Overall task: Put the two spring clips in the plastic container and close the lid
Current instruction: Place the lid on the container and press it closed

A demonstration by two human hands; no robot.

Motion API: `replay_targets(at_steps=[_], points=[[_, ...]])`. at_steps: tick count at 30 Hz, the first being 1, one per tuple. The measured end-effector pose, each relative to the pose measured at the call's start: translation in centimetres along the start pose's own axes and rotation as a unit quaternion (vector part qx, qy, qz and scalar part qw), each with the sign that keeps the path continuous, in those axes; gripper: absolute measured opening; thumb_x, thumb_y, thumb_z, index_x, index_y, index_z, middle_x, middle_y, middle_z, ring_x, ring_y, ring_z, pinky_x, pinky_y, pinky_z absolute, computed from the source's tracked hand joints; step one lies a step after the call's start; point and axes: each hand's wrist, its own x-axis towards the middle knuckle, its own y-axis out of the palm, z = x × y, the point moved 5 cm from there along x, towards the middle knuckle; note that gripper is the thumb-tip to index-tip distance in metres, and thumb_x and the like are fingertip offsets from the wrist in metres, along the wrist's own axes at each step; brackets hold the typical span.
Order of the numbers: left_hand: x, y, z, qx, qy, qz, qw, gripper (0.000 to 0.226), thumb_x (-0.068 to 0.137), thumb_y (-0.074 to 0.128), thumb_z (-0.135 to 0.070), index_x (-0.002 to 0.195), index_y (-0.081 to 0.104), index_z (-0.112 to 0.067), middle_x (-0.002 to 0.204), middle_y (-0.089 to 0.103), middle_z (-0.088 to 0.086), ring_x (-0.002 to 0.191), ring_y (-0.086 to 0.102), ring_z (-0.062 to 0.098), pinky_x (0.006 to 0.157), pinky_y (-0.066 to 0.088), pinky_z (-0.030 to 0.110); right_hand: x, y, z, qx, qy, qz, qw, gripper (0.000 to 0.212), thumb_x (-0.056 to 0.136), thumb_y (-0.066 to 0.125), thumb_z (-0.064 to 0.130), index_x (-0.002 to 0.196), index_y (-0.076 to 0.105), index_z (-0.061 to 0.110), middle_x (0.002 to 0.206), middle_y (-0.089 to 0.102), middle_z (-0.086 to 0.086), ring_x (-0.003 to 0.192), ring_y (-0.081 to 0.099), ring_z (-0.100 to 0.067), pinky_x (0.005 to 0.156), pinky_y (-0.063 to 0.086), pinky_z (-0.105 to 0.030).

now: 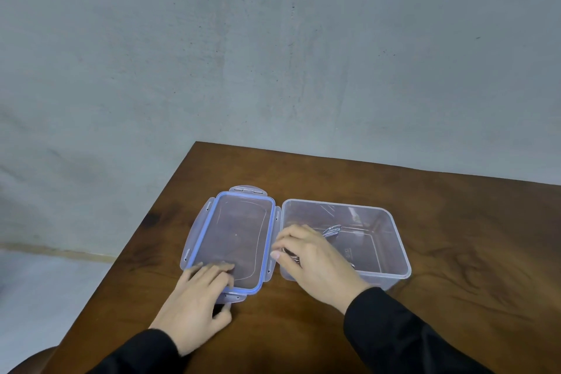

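A clear plastic container (pixel 391 240) stands open on the brown table, right of centre. Its lid (pixel 236 237), clear with a blue seal and four side flaps, lies flat just left of it. My left hand (pixel 198 300) grips the lid's near edge, fingers on top and thumb under the near flap. My right hand (pixel 312 261) reaches over the container's left wall, fingers closed on a metal spring clip (pixel 291 257) that shows under them. A second metal spring clip (pixel 332 231) shows inside the container just beyond that hand; whether the hand touches it is hidden.
The wooden table (pixel 455 313) ends at a far edge and a left corner near the lid. A grey wall rises behind. Both arms wear black sleeves. A rounded brown shape sits at the bottom left corner.
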Motion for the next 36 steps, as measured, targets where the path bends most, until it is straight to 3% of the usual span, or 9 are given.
replay_targets(at_steps=[6,8,14,17,19,23,25,29,36], points=[[-0.5,-1.3,-0.3,-0.004,0.070,-0.102,0.992,0.032,0.099,0.037,-0.040,0.099,0.067,-0.028,0.118,0.071,-0.006,0.112,0.064,0.013,0.103,0.034,0.027,-0.7,0.3,0.3,0.015,0.001,-0.020,1.000,0.039,0.103,0.047,0.043,0.129,0.066,0.021,0.129,0.056,0.012,0.123,0.045,-0.004,0.106,0.042,-0.029],[-0.3,-3.6,0.2,-0.045,0.040,-0.182,0.982,0.043,0.103,0.031,-0.039,0.104,0.070,-0.020,0.116,0.072,0.000,0.108,0.065,0.017,0.100,0.038,0.031,-1.0,-0.3,0.5,0.034,0.008,-0.039,0.999,0.044,0.103,0.044,0.046,0.137,0.060,0.022,0.137,0.051,0.013,0.130,0.041,-0.004,0.111,0.039,-0.030],[1.4,-14.2,-0.9,-0.204,-0.130,-0.377,0.894,0.024,0.097,0.046,-0.004,0.114,0.064,-0.007,0.104,0.060,0.001,0.098,0.060,0.023,0.091,0.045,0.031,-1.1,-3.5,0.6,0.120,0.090,-0.126,0.981,0.052,0.104,0.047,0.044,0.154,0.034,0.037,0.161,0.031,0.020,0.145,0.030,0.002,0.115,0.033,-0.021],[1.8,-19.1,-3.8,-0.249,-0.043,-0.466,0.848,0.020,0.103,0.040,-0.021,0.114,0.050,-0.035,0.103,0.059,0.005,0.090,0.059,0.016,0.084,0.043,0.013,-1.0,-5.6,-1.0,0.245,0.141,-0.184,0.941,0.069,0.100,0.051,0.049,0.159,0.016,0.041,0.167,0.023,0.017,0.149,0.028,-0.005,0.121,0.030,-0.036],[2.7,-21.0,-5.3,-0.296,0.001,-0.480,0.826,0.017,0.104,0.038,-0.031,0.109,0.042,-0.046,0.096,0.064,-0.002,0.086,0.065,0.018,0.082,0.048,0.024,-1.2,-7.4,-2.2,0.319,0.173,-0.220,0.905,0.078,0.099,0.053,0.051,0.160,0.006,0.041,0.168,0.019,0.013,0.150,0.030,-0.010,0.122,0.030,-0.041],[5.2,-22.6,-8.2,-0.416,0.016,-0.453,0.789,0.024,0.105,0.038,-0.015,0.101,0.044,-0.038,0.086,0.065,-0.005,0.072,0.068,0.021,0.070,0.055,0.036,-2.3,-11.4,-4.2,0.432,0.129,-0.288,0.845,0.053,0.106,0.046,0.040,0.156,0.030,0.037,0.152,0.052,0.007,0.131,0.057,-0.010,0.110,0.046,-0.041],[6.9,-21.4,-8.9,-0.500,-0.004,-0.414,0.761,0.019,0.105,0.039,-0.014,0.099,0.047,-0.030,0.083,0.063,0.002,0.065,0.065,0.024,0.063,0.056,0.035,-3.5,-13.1,-5.7,0.434,0.138,-0.317,0.832,0.027,0.107,0.045,0.036,0.119,0.066,0.048,0.118,0.073,0.004,0.106,0.072,-0.015,0.095,0.056,-0.043],[9.5,-16.7,-8.7,-0.574,-0.122,-0.294,0.754,0.011,0.102,0.049,-0.020,0.098,0.056,-0.013,0.078,0.069,0.005,0.061,0.067,0.025,0.061,0.059,0.038,-6.7,-14.6,-9.7,0.374,0.228,-0.336,0.834,0.038,0.104,0.054,0.036,0.080,0.063,0.009,0.071,0.063,-0.005,0.067,0.060,-0.024,0.076,0.054,-0.044],[11.2,-7.8,-6.3,-0.382,-0.272,-0.140,0.872,0.042,0.092,0.057,-0.045,0.072,0.053,-0.009,0.067,0.066,0.015,0.064,0.062,0.036,0.063,0.055,0.056,-9.2,-10.8,-15.2,0.305,0.379,-0.258,0.835,0.046,0.100,0.063,0.033,0.060,0.055,0.012,0.051,0.057,0.000,0.053,0.050,-0.018,0.075,0.057,-0.041]])
